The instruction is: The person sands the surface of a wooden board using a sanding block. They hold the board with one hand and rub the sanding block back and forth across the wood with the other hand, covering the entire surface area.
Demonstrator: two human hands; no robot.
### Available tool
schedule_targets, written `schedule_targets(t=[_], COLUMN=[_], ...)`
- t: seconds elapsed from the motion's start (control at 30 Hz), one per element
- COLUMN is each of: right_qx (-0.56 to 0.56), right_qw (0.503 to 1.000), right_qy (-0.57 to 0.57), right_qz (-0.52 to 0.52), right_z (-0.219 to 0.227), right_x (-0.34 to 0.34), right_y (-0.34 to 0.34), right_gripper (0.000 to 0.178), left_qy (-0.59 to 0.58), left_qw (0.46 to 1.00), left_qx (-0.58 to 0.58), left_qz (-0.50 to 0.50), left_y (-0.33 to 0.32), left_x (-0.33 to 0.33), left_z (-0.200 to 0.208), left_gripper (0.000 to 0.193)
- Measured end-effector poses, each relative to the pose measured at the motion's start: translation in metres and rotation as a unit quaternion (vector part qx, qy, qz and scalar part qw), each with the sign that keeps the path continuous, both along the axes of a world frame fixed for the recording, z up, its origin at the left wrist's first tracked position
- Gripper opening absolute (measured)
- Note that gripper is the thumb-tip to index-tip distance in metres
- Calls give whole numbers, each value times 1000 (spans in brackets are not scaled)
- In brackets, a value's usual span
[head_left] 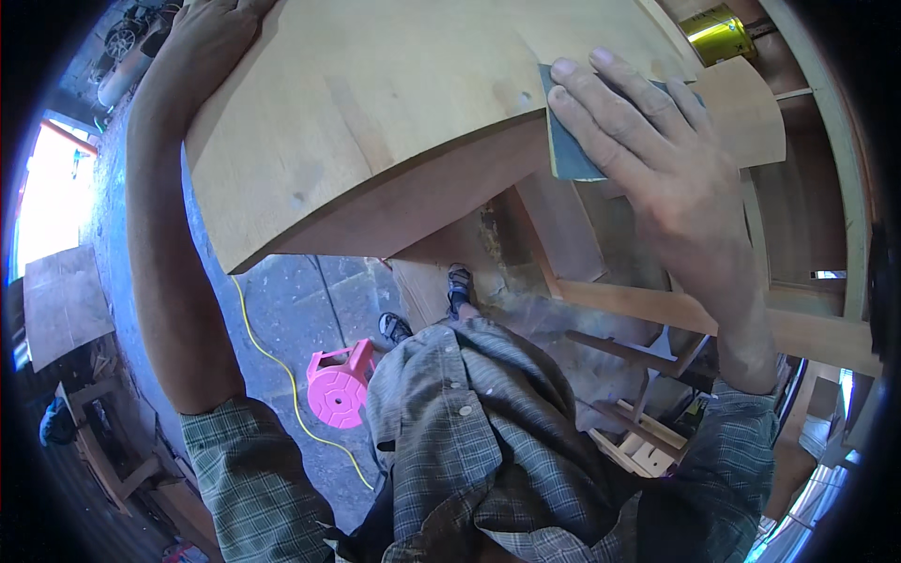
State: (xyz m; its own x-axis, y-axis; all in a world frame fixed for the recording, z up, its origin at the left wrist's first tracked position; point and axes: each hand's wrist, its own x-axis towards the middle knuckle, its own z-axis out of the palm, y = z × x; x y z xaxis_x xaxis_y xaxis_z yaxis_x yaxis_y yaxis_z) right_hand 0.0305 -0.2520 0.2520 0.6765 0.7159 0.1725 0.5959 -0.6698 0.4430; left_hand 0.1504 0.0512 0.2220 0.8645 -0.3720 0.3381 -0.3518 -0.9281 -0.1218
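The right hand (671, 159) lies palm down with its fingers (615, 127) stretched out and slightly spread, holding a sheet of blue-grey sandpaper (568, 155) beneath them at the curved rim of a pale plywood panel (375, 84); the thumb is hidden, so whether it pinches the sheet cannot be told. A strip of the sandpaper shows just left of those fingertips, partly over the wood and partly hanging past the rim, while the panel spreads away to their left and beyond them. The left hand (221, 23) rests on the panel's far left side, well apart from the right fingers; its own fingers run out of view, so their hold cannot be made out. Sanding looks to be under way: the panel is already cut to its curve, and its broad face appears fairly even, though small dark spots and faint brownish smudges remain to the left of the right fingers. The rim beside them seems to be the part in hand; how smooth it is cannot be judged from here, and no coating is evident on the bare-looking wood. A yellow metallic can (718, 36) lies beyond the right fingers, slightly to their right, and a thin plywood offcut (751, 108) sits just right of them.
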Motion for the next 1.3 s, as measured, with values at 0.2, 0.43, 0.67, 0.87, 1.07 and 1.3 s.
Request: schedule_targets(t=[0.2, 0.43, 0.67, 0.87, 1.07, 1.3], right_qx=[-24, 56, -25, 59, 71, 49], right_qw=[997, 994, 993, 990, 989, 991], right_qy=[-44, -7, -32, 17, -9, 9], right_qz=[50, 93, 110, 127, 131, 127], right_z=[0, -1, 4, 0, -7, -5], right_x=[33, 43, 27, 30, 50, 30], right_y=[-9, -11, -25, -5, -26, -31], right_gripper=[43, 49, 47, 43, 44, 49], left_qy=[39, 18, -69, -56, 32, 29], left_qw=[985, 994, 980, 982, 984, 973], left_qx=[-162, -105, 18, -10, -156, -226], left_qz=[-40, -10, -186, -182, 75, 37], left_y=[55, 40, 58, 73, -29, 25], left_x=[68, 62, 56, 59, -6, 17], left_z=[-34, -29, -32, -35, 13, -15], left_gripper=[51, 43, 40, 40, 44, 44])
